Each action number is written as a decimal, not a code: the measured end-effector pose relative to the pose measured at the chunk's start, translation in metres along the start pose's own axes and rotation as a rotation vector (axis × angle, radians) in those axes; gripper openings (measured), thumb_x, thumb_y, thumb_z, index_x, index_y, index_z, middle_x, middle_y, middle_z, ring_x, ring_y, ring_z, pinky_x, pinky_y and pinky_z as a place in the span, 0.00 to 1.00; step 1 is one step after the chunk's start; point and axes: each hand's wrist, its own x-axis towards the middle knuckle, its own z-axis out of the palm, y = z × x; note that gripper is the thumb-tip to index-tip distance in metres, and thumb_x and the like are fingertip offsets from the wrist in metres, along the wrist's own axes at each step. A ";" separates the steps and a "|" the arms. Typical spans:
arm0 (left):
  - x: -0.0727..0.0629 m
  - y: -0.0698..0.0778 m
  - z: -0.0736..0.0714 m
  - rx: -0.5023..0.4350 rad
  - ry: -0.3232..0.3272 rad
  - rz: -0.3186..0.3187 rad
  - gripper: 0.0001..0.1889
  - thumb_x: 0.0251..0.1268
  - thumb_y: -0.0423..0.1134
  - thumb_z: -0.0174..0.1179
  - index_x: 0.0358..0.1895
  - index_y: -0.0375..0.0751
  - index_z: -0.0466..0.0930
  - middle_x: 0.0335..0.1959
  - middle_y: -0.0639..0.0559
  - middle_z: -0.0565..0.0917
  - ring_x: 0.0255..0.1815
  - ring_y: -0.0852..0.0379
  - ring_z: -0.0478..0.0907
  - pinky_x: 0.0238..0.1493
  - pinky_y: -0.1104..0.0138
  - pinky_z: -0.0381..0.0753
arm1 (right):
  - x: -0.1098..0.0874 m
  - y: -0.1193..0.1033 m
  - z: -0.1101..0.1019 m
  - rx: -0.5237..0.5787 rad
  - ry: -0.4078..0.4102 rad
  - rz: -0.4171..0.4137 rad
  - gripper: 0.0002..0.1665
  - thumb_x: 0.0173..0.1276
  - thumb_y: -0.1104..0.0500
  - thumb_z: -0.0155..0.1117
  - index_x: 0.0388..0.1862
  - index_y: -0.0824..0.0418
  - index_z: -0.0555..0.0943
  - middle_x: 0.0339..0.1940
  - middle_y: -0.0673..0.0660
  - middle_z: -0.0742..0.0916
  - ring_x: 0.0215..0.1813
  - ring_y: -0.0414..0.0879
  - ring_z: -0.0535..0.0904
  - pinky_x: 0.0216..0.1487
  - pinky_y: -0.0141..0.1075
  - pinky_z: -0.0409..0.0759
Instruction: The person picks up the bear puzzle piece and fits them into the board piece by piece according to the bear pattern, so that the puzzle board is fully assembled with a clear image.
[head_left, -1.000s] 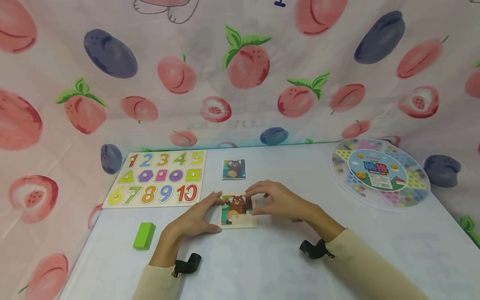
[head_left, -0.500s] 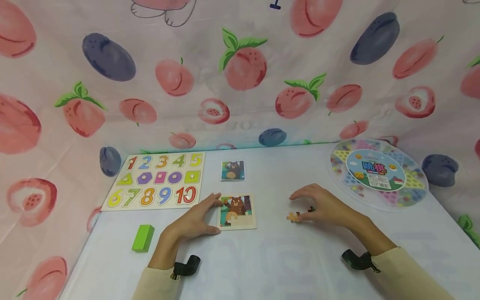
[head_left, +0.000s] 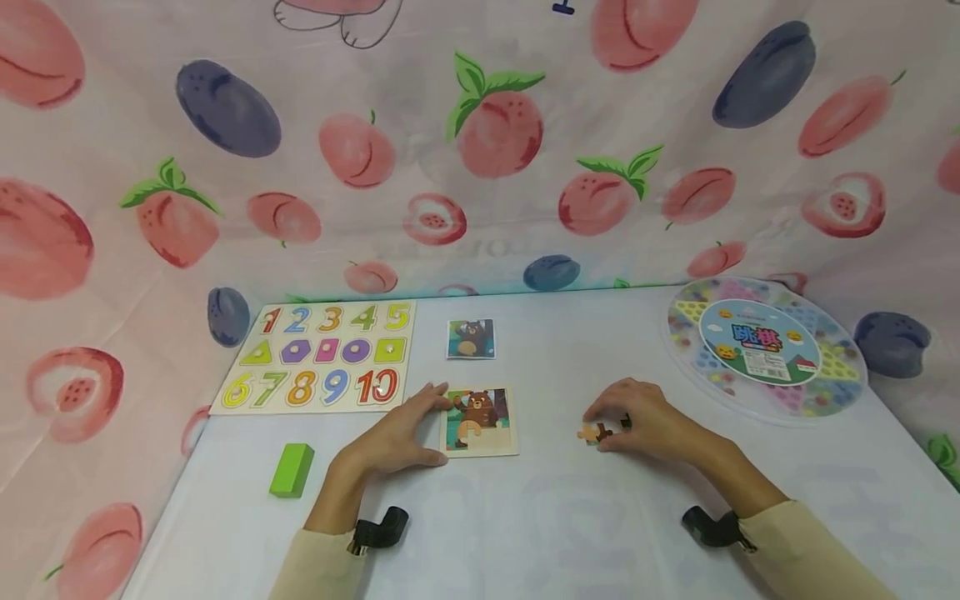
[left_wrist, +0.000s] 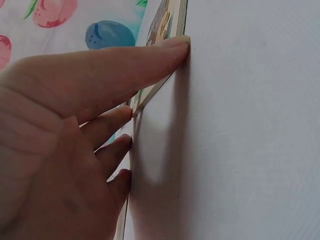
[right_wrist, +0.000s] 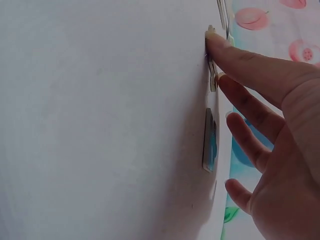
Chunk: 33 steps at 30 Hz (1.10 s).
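A square bear jigsaw puzzle [head_left: 480,421] in a pale wooden tray lies mid-table, with bare wood at its lower right. My left hand [head_left: 397,429] steadies its left side, thumb at the near corner and forefinger near the far one. The fingers are fairly straight. To the right, my right hand [head_left: 648,421] holds an orange-and-brown puzzle piece [head_left: 592,434] by thumb and forefinger at table level. In the right wrist view, the thumb lies on that puzzle piece [right_wrist: 212,62]. Another piece [right_wrist: 210,142] with blue on it lies under the spread fingers.
Behind the puzzle lies a small bear picture card [head_left: 471,339]. A number-and-shape board [head_left: 315,358] is at the back left, with a green block [head_left: 292,471] in front of it. A round Chinese checkers case [head_left: 765,346] occupies the back right. Fruit-print cloth [head_left: 495,225] hangs behind.
My right hand has gone from the puzzle's right edge to the loose pieces farther right, and its thumb and forefinger have closed in on one. My left hand has stayed at the puzzle.
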 end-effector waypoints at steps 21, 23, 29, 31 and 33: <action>0.008 0.010 0.003 0.023 -0.002 0.000 0.36 0.51 0.35 0.78 0.67 0.46 0.76 0.83 0.51 0.60 0.88 0.46 0.44 0.88 0.47 0.40 | 0.023 -0.024 -0.002 0.227 0.017 -0.057 0.13 0.61 0.57 0.78 0.44 0.47 0.88 0.40 0.42 0.89 0.42 0.34 0.84 0.47 0.35 0.88; 0.009 0.010 0.003 0.021 -0.003 -0.002 0.36 0.51 0.35 0.78 0.67 0.46 0.76 0.83 0.50 0.61 0.88 0.46 0.44 0.88 0.47 0.40 | 0.028 -0.030 -0.001 0.251 0.022 -0.069 0.13 0.61 0.59 0.77 0.44 0.48 0.88 0.40 0.43 0.89 0.42 0.35 0.84 0.46 0.36 0.89; 0.009 0.010 0.004 0.021 -0.008 0.004 0.36 0.51 0.36 0.78 0.67 0.46 0.76 0.83 0.50 0.61 0.88 0.46 0.44 0.87 0.46 0.40 | 0.042 -0.045 0.004 0.247 0.007 -0.091 0.11 0.64 0.59 0.73 0.45 0.50 0.88 0.42 0.44 0.91 0.43 0.34 0.84 0.46 0.35 0.88; 0.008 0.009 0.005 0.023 -0.008 0.007 0.36 0.51 0.37 0.79 0.67 0.46 0.76 0.83 0.50 0.61 0.88 0.46 0.44 0.87 0.46 0.41 | 0.047 -0.050 0.007 0.248 0.003 -0.113 0.11 0.64 0.59 0.73 0.45 0.51 0.88 0.42 0.45 0.91 0.42 0.35 0.84 0.46 0.35 0.88; 0.009 0.009 0.005 0.025 -0.009 0.009 0.36 0.50 0.37 0.79 0.67 0.46 0.76 0.83 0.50 0.61 0.88 0.46 0.45 0.87 0.46 0.41 | 0.051 -0.056 0.010 0.246 -0.003 -0.134 0.11 0.64 0.60 0.72 0.45 0.52 0.88 0.42 0.46 0.91 0.42 0.36 0.84 0.45 0.35 0.88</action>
